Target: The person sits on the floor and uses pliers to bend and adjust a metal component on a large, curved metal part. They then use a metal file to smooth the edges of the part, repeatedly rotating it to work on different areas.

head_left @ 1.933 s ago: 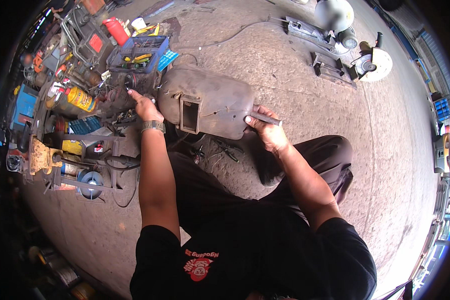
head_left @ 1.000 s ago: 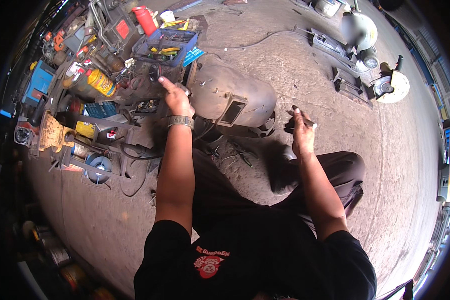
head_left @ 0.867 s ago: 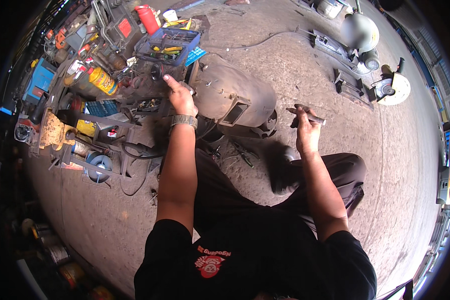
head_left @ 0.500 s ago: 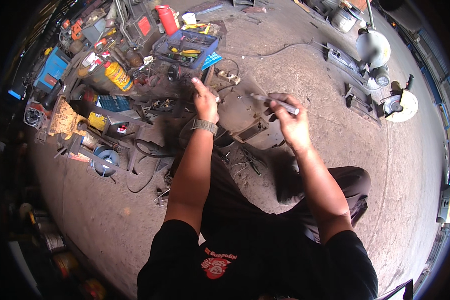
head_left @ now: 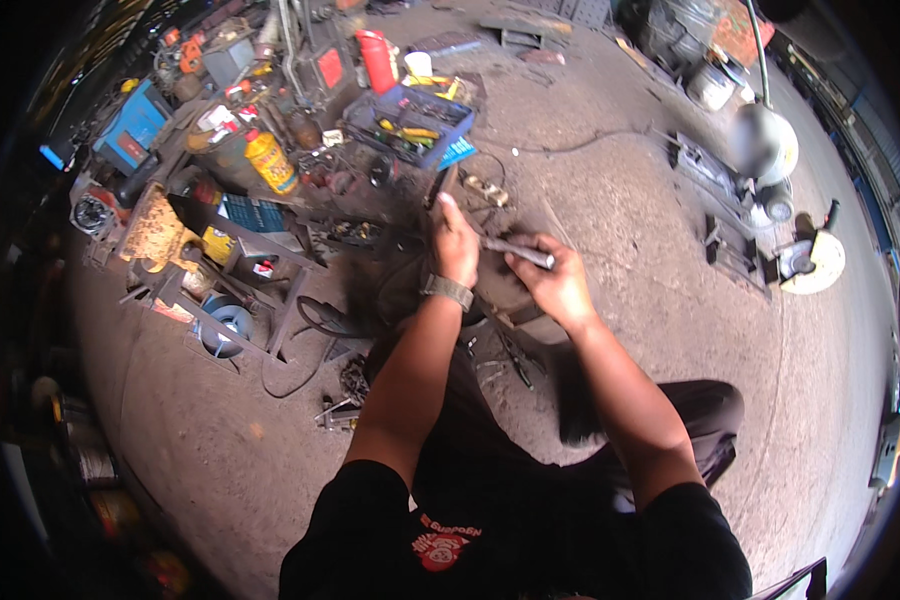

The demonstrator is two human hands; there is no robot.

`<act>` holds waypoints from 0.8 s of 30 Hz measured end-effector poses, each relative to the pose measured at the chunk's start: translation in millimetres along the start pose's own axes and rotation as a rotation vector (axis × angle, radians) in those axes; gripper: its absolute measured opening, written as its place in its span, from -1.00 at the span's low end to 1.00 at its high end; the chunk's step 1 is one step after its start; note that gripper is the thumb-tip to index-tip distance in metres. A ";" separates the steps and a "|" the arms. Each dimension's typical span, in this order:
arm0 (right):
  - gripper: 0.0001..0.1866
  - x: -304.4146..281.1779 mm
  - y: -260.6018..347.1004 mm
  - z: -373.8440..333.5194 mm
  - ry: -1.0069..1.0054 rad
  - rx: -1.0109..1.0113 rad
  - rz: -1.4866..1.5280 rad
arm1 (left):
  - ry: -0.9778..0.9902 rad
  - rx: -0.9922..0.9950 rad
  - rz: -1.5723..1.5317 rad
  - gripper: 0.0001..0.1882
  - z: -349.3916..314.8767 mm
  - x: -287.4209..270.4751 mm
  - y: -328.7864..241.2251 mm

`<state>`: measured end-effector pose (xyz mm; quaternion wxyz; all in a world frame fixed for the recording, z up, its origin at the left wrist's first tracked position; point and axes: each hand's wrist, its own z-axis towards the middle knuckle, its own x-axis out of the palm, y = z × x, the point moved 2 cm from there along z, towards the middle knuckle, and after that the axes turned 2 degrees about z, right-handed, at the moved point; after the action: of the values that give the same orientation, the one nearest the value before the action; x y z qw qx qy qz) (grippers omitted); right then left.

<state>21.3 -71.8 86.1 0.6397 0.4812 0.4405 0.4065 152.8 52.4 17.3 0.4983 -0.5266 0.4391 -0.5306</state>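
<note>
My right hand (head_left: 560, 285) is closed round a silver, pen-like metal rod (head_left: 530, 252), whose thin end points left toward my other hand. My left hand (head_left: 455, 245), with a watch on the wrist, is closed at the edge of a brownish, curved, shield-like plate (head_left: 508, 292), its thumb up. A dark edge (head_left: 444, 186) rises beyond that thumb. Both hands are close together in front of me, and they hide much of the plate. The rod's tip is blurred, so I cannot tell whether it touches anything.
A blue tool crate (head_left: 450, 130), a yellow bottle (head_left: 270, 162) and a red container (head_left: 376, 62) stand at the far left. Nearer is a rusty metal frame (head_left: 290, 315). A socket block (head_left: 487, 190) lies beyond my hands; pliers (head_left: 518, 358) lie below. A cut-off saw (head_left: 805, 262) stands right.
The plate has tilted, and far less of its face and its rectangular window shows. My hands have come closer together. The whole view has shifted a little.
</note>
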 end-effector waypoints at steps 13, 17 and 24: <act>-0.90 -8.6 6.2 8.3 0.017 0.038 0.234 | 0.136 0.024 0.402 -0.15 -8.1 2.0 -13.0; -0.87 -20.0 6.8 18.6 0.120 0.303 0.441 | 0.137 0.011 0.257 -0.22 -6.2 -1.6 -16.3; -0.77 -41.6 33.7 34.8 0.334 -0.265 -0.250 | 0.133 0.130 0.496 -0.19 -9.6 1.4 -23.2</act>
<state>39.6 -113.1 131.3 0.6608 0.2609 0.5391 0.4524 141.8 53.1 39.9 0.6160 -0.3337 0.5516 -0.4526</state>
